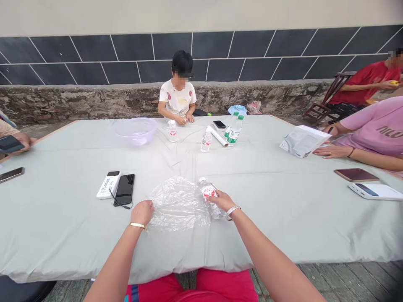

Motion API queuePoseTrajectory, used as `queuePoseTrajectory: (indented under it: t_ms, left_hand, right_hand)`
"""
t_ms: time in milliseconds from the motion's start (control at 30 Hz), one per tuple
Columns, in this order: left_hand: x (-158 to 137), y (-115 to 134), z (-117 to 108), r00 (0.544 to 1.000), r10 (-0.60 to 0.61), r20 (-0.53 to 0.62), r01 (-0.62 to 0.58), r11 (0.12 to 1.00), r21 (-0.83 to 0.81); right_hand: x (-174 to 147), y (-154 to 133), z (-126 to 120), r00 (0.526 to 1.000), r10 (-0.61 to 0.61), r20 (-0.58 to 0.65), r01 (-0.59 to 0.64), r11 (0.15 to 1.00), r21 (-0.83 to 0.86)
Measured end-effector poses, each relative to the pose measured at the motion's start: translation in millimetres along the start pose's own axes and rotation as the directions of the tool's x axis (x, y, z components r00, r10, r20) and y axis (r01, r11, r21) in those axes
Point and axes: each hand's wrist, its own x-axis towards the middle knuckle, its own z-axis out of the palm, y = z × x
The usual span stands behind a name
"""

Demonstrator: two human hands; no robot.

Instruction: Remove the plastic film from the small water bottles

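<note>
A clear plastic bag [179, 205] lies spread on the table in front of me. My left hand [143, 213] is closed on its left edge, with the fingers pinched together. At the bag's right edge, my right hand [223, 201] wraps around a clear plastic bottle [209, 191] with a white cap and a red-and-white label. The bottle leans, its cap pointing away from me and to the left. Its lower part is partly hidden by my hand.
Left of the bag lie a white power bank [108, 184] and a black phone [124, 190]. Farther back are a purple basin [135, 131], small bottles [206, 140], a white roll [218, 136] and green-capped bottles [233, 132]. A person [178, 94] sits opposite; another at right holds a white packet [304, 141].
</note>
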Motion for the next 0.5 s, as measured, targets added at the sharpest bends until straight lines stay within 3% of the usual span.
queuePoseTrajectory:
  t_ms: [67, 133, 233, 300, 367, 500]
  left_hand:
    - [-6.7, -10.4, -5.8, 0.998, -0.004, -0.056, 0.008, 0.998, 0.070]
    - [-12.5, -18.1, -11.8, 0.996, 0.026, -0.090, -0.012, 0.988, 0.156]
    - [-18.2, -20.6, -19.1, 0.999, 0.034, -0.007, -0.032, 0.981, 0.189]
    - [-21.0, -16.3, -22.4, 0.999, 0.033, 0.036, -0.037, 0.992, 0.124]
    - [-23.9, -9.0, -24.9, 0.998, 0.061, 0.030, -0.061, 0.998, 0.005]
    - [-32.7, 8.5, -31.1, 0.990, 0.124, 0.068, -0.090, 0.921, -0.380]
  right_hand:
    - [6.3, -4.9, 8.4, 0.994, -0.064, -0.086, 0.081, 0.973, 0.216]
    - [14.7, -7.8, 21.2, 0.956, -0.183, -0.229, 0.254, 0.907, 0.336]
    - [27.0, -7.1, 38.0, 0.859, -0.327, -0.393, 0.452, 0.845, 0.284]
    - [31.6, -4.3, 42.6, 0.834, -0.357, -0.421, 0.468, 0.862, 0.196]
    - [30.8, -0.7, 41.3, 0.848, -0.355, -0.393, 0.433, 0.892, 0.128]
    - [5.2, 5.9, 28.9, 0.867, -0.321, -0.381, 0.317, 0.945, -0.076]
